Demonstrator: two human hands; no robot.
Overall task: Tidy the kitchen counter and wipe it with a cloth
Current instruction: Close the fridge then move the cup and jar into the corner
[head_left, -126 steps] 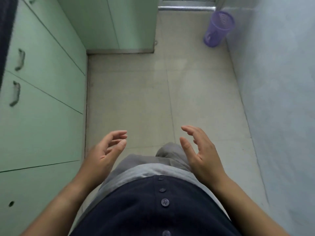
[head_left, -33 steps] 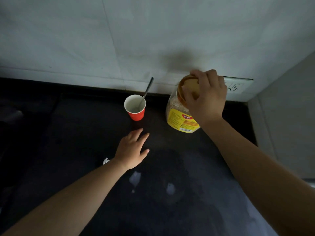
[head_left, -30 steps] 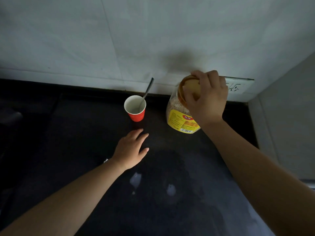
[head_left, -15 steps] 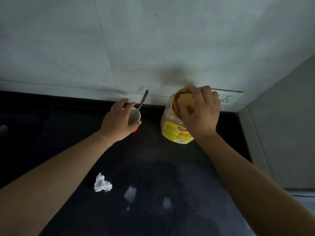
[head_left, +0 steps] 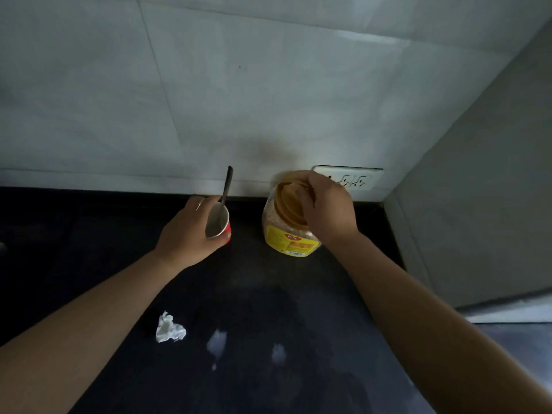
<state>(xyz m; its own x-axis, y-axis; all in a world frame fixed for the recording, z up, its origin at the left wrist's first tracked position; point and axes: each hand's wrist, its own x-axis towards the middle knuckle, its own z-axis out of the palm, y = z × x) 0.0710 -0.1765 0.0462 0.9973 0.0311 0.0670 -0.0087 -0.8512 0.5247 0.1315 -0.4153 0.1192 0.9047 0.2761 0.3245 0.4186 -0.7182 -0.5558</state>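
On the dark counter near the back wall stands a red paper cup with a metal spoon leaning in it. My left hand is wrapped around the cup's left side. To the right stands a clear jar with a yellow label and an orange lid. My right hand grips the lid from above and hides its right half. A crumpled white tissue lies on the counter nearer to me, under my left forearm's side.
Pale wet patches shine on the counter in front of me. A white wall socket sits just behind the jar. A grey side wall closes the counter on the right. White tiles rise behind.
I turned from the floor to the counter. My left hand left the counter surface and closed round the red cup. My right hand has stayed on the jar lid.
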